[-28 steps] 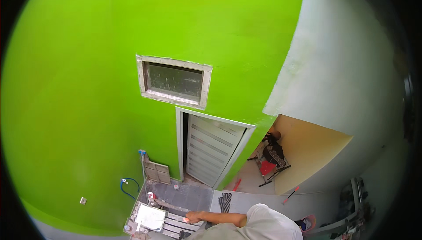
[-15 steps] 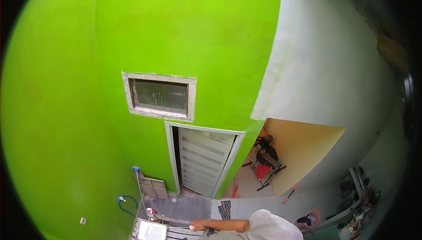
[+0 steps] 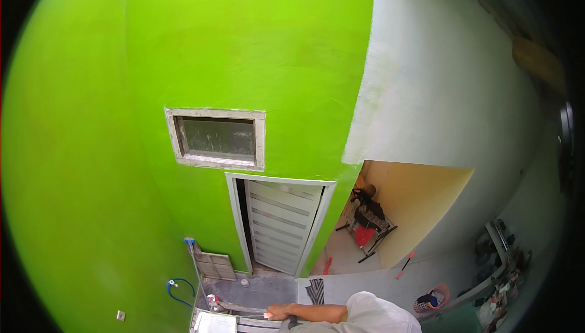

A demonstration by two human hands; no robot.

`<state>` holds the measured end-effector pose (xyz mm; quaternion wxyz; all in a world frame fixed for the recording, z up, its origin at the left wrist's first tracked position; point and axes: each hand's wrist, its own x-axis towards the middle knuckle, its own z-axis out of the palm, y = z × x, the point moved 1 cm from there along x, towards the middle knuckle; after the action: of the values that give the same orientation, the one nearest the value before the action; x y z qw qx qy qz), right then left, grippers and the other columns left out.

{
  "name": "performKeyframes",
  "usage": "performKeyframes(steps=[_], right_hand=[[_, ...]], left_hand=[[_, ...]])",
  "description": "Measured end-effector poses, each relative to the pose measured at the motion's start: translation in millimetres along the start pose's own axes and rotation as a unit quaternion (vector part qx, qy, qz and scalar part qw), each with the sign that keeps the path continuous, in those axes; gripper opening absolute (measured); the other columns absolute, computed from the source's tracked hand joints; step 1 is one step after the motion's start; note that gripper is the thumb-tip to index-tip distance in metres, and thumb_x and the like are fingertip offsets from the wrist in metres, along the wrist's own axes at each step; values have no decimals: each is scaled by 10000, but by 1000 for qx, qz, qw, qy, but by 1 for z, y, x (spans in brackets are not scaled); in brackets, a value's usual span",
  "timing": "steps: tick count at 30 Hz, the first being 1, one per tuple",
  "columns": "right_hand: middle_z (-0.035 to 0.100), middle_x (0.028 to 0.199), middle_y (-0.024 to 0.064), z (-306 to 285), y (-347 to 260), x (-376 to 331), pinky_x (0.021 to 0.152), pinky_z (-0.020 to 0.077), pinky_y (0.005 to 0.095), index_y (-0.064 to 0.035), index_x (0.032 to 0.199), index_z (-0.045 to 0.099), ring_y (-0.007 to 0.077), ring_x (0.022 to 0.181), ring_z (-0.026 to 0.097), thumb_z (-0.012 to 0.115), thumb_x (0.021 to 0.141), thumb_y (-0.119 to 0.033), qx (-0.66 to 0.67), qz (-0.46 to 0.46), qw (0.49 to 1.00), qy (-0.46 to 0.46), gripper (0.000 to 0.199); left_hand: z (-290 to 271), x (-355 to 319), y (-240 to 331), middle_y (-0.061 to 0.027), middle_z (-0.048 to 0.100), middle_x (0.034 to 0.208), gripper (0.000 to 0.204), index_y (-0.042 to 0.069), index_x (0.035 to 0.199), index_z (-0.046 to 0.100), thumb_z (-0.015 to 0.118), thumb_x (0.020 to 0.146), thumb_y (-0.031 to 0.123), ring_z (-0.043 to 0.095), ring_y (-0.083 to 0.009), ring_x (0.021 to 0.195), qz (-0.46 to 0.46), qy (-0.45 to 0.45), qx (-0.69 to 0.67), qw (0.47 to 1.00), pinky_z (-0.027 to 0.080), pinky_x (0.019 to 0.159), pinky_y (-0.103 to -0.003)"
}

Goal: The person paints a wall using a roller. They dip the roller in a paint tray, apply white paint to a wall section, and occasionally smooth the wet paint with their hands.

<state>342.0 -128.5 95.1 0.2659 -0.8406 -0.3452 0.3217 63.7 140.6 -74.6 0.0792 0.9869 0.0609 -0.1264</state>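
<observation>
My right hand (image 3: 280, 312) is closed at the lower edge, its bare forearm reaching left from a light grey sleeve (image 3: 379, 315). It grips a thin pale rod (image 3: 251, 316), with an orange-and-white bit showing at the fingers. The rod runs left toward a white rectangular piece (image 3: 215, 322) lying on slatted boards (image 3: 248, 328). Whether rod and white piece are joined, I cannot tell. Just beyond lies a small red-and-white container (image 3: 212, 299). My left hand does not show.
A bright green wall (image 3: 256, 46) holds a framed window (image 3: 218, 138) and a half-open white door (image 3: 281, 223). To the right are a white wall (image 3: 439, 83), a doorway with a dark chair-like object (image 3: 369, 217), a pink basket (image 3: 440, 293), and a blue-headed pole (image 3: 189, 241) stands left.
The whole view has shifted slightly, with the upper wall edge moving left. My right hand keeps its grip on the rod in nearly the same place.
</observation>
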Motion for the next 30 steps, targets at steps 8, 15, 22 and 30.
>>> performKeyframes(steps=[8,15,22,30], right_hand=[[665,1035,282,-52,7,-57,853,492,485,79,1039,621,424,1004,645,583,940,-430,65,86,992,60,520],[700,1068,203,-161,-17,-185,886,525,415,-52,1143,658,374,1001,682,623,954,-379,156,72,872,459,379],[698,918,226,-345,-17,-336,731,556,410,3,1129,616,394,863,706,630,956,-207,-42,69,650,756,273],[643,799,244,-590,-39,-475,674,511,425,36,1000,625,411,749,650,567,1005,-318,-123,96,517,842,359]], left_hand=[[-7,-2,6,-53,696,747,185,141,822,699,602,871,291,649,-266,674,11,33,10,999,479,571,-463],[-36,12,24,-53,657,655,154,152,790,687,607,868,258,622,-271,617,97,147,14,984,460,572,-500],[-59,68,76,-54,655,651,157,151,784,685,607,867,259,619,-274,612,106,147,6,983,458,570,-500],[-74,96,124,-56,652,647,161,150,777,682,607,866,259,616,-277,607,108,153,5,982,456,567,-500]])
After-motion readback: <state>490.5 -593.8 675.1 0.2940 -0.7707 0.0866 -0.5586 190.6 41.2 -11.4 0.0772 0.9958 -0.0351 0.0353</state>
